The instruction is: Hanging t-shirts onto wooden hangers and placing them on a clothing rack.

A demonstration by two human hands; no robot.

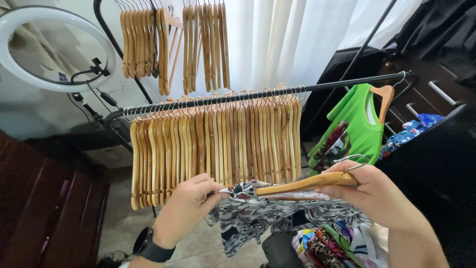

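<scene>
The right hand (377, 191) comes in from about 4 o'clock, forearm rising toward the middle of the view, its grip closed around the top of a wooden hanger (302, 183) just below the metal hook, which pokes out above the fingers. The left hand (186, 208) enters from 7 o'clock with a black watch (148, 246) on the wrist; its fingers are pinched shut on the edge of a patterned garment (253, 211) right at the hanger's left tip.

The hanger lies nearly level, tilted slightly up toward 3 o'clock, a pale honey colour. The garment hangs beneath it in loose folds, printed in grey, white and black with small red touches, and sits low of centre.

Behind, at 12 o'clock, a black rail (258, 95) carries a dense row of empty wooden hangers (213, 146). At 2 o'clock a green top (354, 126) hangs on the same rail. A ring light (15, 30) stands at 10 o'clock.
</scene>
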